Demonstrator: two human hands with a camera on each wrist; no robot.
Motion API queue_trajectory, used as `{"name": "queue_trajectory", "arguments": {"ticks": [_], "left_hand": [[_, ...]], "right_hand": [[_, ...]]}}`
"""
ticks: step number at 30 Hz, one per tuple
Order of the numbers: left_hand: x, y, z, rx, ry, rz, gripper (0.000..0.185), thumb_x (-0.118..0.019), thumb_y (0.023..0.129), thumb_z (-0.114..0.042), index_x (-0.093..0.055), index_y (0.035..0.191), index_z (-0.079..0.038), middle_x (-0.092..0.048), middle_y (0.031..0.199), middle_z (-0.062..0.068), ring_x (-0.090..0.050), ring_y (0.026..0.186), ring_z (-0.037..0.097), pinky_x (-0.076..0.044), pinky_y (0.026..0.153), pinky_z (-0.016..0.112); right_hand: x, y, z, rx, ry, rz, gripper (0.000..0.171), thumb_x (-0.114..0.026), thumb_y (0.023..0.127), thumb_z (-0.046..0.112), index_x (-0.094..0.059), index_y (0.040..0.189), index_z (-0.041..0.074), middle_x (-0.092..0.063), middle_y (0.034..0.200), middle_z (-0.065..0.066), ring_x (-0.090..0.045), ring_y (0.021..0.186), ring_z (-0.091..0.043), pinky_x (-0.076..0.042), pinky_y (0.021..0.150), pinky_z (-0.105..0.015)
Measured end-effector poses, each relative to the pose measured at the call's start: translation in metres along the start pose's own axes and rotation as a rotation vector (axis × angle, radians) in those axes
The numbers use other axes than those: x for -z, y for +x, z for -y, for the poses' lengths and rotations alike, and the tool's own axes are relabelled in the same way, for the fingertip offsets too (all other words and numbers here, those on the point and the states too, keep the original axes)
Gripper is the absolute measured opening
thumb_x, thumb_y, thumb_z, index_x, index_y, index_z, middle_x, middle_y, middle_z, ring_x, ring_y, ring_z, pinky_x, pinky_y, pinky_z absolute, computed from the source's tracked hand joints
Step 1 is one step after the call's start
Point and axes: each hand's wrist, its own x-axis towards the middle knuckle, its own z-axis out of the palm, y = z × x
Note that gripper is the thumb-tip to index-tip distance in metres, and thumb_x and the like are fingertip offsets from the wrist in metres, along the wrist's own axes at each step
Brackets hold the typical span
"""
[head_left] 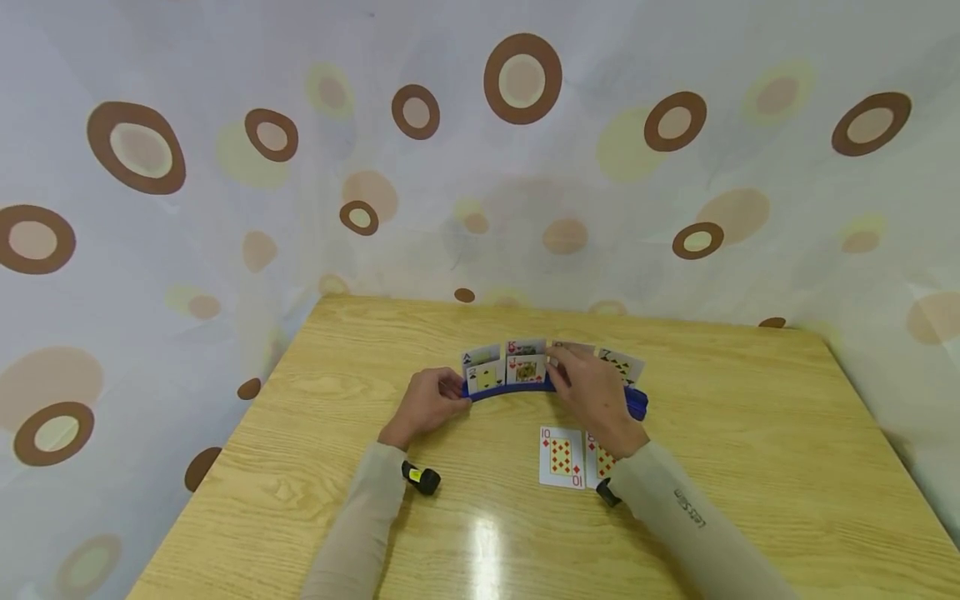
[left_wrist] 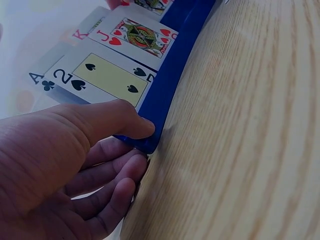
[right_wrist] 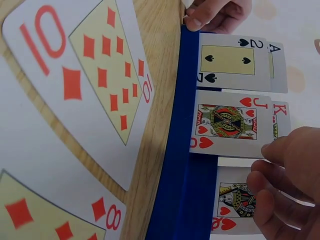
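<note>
A curved blue card holder (head_left: 525, 390) stands on the wooden table (head_left: 750, 433) with several cards upright in it. My left hand (head_left: 452, 392) grips its left end (left_wrist: 150, 137), thumb (left_wrist: 125, 122) on the front and fingers curled behind. The two of spades (left_wrist: 107, 77) and the jack of hearts (right_wrist: 227, 122) stand in the slot. My right hand (head_left: 559, 360) reaches over the holder's middle and pinches a hearts face card (right_wrist: 235, 202) in the slot. A ten of diamonds (head_left: 562, 457) lies face up in front. An eight of diamonds (right_wrist: 45, 215) lies beside it, partly under my right wrist.
A dotted curtain (head_left: 525, 167) hangs close behind and around the table. The holder's right end (head_left: 637, 402) juts out past my right hand. Bare wood (head_left: 787, 500) stretches to the right and left (head_left: 300, 467) of the cards.
</note>
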Motion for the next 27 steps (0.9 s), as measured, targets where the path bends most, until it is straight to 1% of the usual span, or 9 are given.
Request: {"name": "queue_trajectory", "arguments": {"ticks": [4,7,11,14,17,19,22,27], "left_hand": [[-0.001,0.0,0.001,-0.013,-0.004,-0.001,0.022,-0.081,0.082,-0.012,-0.069,0.099,-0.005,-0.07,0.088,0.002,-0.065,0.077,0.012,-0.055,0.072,0.029],[-0.001,0.0,0.002,-0.018,-0.005,-0.001,0.022,-0.081,0.082,-0.012,-0.069,0.099,-0.005,-0.07,0.088,0.002,-0.065,0.077,0.011,-0.055,0.071,0.028],[-0.001,0.0,0.001,-0.012,-0.002,-0.006,0.022,-0.082,0.082,-0.011,-0.069,0.098,-0.006,-0.07,0.088,0.001,-0.065,0.076,0.011,-0.055,0.071,0.028],[-0.001,0.0,0.0,-0.017,-0.006,-0.002,0.022,-0.082,0.081,-0.011,-0.07,0.099,-0.005,-0.07,0.088,0.002,-0.066,0.077,0.011,-0.055,0.071,0.029],[-0.003,0.001,0.001,-0.021,-0.002,0.007,0.023,-0.082,0.082,-0.013,-0.069,0.1,-0.005,-0.07,0.089,0.002,-0.066,0.077,0.01,-0.055,0.072,0.027],[-0.003,0.001,0.002,-0.031,-0.003,0.01,0.024,-0.082,0.082,-0.013,-0.069,0.1,-0.004,-0.07,0.089,0.002,-0.066,0.077,0.011,-0.055,0.072,0.027],[-0.003,0.001,0.003,-0.024,-0.008,0.008,0.024,-0.083,0.081,-0.013,-0.069,0.1,-0.004,-0.07,0.088,0.002,-0.065,0.077,0.011,-0.055,0.072,0.027],[-0.001,0.0,0.004,-0.018,-0.008,-0.002,0.023,-0.082,0.082,-0.012,-0.07,0.1,-0.005,-0.07,0.088,0.002,-0.065,0.077,0.011,-0.055,0.072,0.028]], "right_hand": [[-0.001,-0.002,0.0,0.0,0.008,0.003,0.016,-0.073,0.091,0.014,-0.073,0.106,0.01,-0.072,0.105,-0.009,-0.066,0.065,-0.015,-0.052,0.053,-0.033],[-0.001,-0.003,-0.001,-0.007,0.01,0.006,0.011,-0.073,0.09,0.013,-0.073,0.101,0.011,-0.073,0.102,-0.007,-0.067,0.067,-0.017,-0.054,0.056,-0.034],[0.002,-0.005,-0.001,-0.043,0.061,0.02,0.012,-0.072,0.092,0.013,-0.073,0.103,0.012,-0.072,0.103,-0.005,-0.067,0.069,-0.016,-0.054,0.058,-0.034],[0.007,-0.008,0.0,-0.095,0.133,0.009,0.013,-0.071,0.093,0.014,-0.072,0.106,0.013,-0.071,0.095,-0.001,-0.064,0.068,-0.012,-0.05,0.056,-0.032],[0.013,-0.014,0.001,-0.14,0.182,-0.013,0.011,-0.071,0.093,0.015,-0.07,0.104,0.013,-0.069,0.087,0.003,-0.061,0.069,-0.01,-0.047,0.057,-0.031],[0.018,-0.019,0.001,-0.164,0.196,-0.015,0.008,-0.07,0.094,0.016,-0.07,0.102,0.014,-0.067,0.083,0.004,-0.06,0.07,-0.01,-0.047,0.058,-0.031],[0.025,-0.026,0.002,-0.189,0.197,-0.009,0.006,-0.07,0.094,0.017,-0.068,0.099,0.015,-0.065,0.082,0.006,-0.059,0.07,-0.009,-0.047,0.059,-0.03],[0.031,-0.031,-0.002,-0.189,0.209,-0.03,0.007,-0.071,0.093,0.015,-0.068,0.099,0.013,-0.065,0.083,0.005,-0.059,0.07,-0.008,-0.048,0.058,-0.027]]}}
